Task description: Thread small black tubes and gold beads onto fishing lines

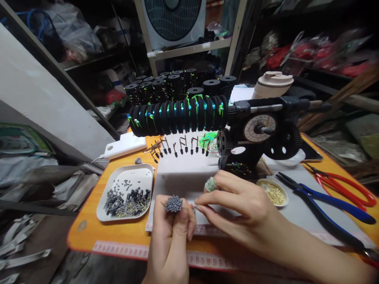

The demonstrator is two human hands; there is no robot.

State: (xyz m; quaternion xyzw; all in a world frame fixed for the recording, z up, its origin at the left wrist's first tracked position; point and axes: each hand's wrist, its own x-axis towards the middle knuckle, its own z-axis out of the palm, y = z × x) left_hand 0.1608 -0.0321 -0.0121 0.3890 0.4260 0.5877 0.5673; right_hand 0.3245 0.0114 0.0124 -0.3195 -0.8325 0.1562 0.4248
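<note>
My left hand is closed around a bundle of thin pieces with small round grey ends, which face up between thumb and fingers. Just right of it, my right hand has its thumb and index finger pinched together beside the left fingertips. A tiny orange and pale thing shows at that pinch, too small to name. A crumpled green wrap sits on a finger of the right hand. To the left, a white tray holds small grey, black and yellowish parts. A small dish of brass-coloured bits lies behind my right wrist.
A black winding device with a dial carries a row of black spools with green line. Blue-handled pliers and red-handled pliers lie right. A white power bank is at left, a lidded cup behind.
</note>
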